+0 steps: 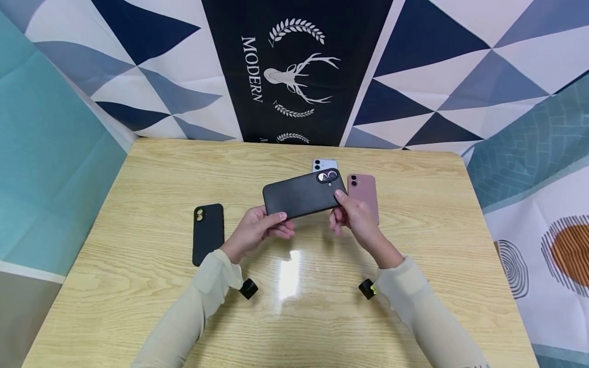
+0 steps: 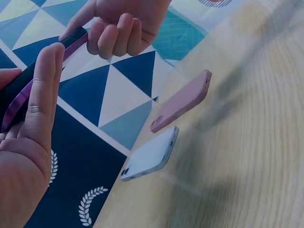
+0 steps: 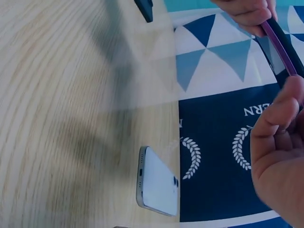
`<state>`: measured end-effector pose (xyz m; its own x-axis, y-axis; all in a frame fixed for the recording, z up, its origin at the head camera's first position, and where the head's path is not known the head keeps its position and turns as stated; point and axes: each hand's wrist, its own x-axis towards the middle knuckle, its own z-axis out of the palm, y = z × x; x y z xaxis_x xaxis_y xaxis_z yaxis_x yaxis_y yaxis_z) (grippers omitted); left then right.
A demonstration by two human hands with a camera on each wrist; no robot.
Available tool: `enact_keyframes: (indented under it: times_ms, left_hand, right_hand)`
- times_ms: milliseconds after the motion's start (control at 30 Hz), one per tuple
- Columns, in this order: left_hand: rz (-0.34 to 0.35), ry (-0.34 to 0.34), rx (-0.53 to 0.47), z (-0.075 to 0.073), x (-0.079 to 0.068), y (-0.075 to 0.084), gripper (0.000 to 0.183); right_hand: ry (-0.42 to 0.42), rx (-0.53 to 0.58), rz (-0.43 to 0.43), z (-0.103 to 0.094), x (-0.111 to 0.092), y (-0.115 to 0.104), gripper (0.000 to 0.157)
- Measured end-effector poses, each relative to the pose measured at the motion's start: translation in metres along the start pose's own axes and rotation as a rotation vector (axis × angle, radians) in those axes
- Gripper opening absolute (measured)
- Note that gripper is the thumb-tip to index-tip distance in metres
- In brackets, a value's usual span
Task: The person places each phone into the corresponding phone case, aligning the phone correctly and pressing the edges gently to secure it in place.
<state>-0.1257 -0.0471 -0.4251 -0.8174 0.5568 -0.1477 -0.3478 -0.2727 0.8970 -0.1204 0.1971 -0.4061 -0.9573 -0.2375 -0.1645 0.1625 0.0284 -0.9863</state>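
Both hands hold up a phone in a black case (image 1: 299,195), tilted above the table, its back and two camera lenses showing in the head view. My left hand (image 1: 258,229) grips its lower left corner, thumb on the back. At the right end my right hand (image 1: 358,217) pinches the corner by the lenses, with its other fingers curled below. A purple edge (image 2: 20,103) shows along the black case in the left wrist view, and in the right wrist view as well. Left of my left hand lies an empty black phone case (image 1: 208,235) with a camera cutout.
Behind the held phone a white phone (image 1: 330,164) lies near the table's back edge, partly covered in the head view. Beside it lies a pink phone (image 1: 365,194). The wooden table (image 1: 147,204) meets a patterned cloth (image 1: 294,51) at the back. Small black devices (image 1: 249,289) sit at both wrists.
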Motion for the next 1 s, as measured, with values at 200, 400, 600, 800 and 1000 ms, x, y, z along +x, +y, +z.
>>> enact_keyframes:
  times_ms: [200,400,600,800,1000]
  left_hand:
    - [0.001,0.004,-0.012,-0.0013,-0.0008,0.0042,0.016]
    - [0.000,-0.021,-0.025,-0.0027,-0.0001,0.0051,0.010]
    - [0.009,-0.026,-0.008,-0.0063,-0.0012,0.0042,0.011]
    - [-0.007,-0.024,-0.010,-0.0064,-0.0017,0.0049,0.009]
    - [-0.051,-0.016,-0.016,-0.0053,-0.0024,0.0065,0.008]
  right_hand:
    - [-0.027,-0.121,-0.025,0.0018,-0.0018,-0.0016,0.057]
    - [-0.037,-0.131,-0.015,0.0014,-0.0029,0.0010,0.060]
    - [-0.055,-0.076,0.012,0.0017,-0.0022,0.0034,0.053]
    - [-0.053,-0.233,0.013,0.0009,-0.0022,0.0022,0.064]
    - [-0.037,-0.258,0.014,0.0012,-0.0037,0.0045,0.077]
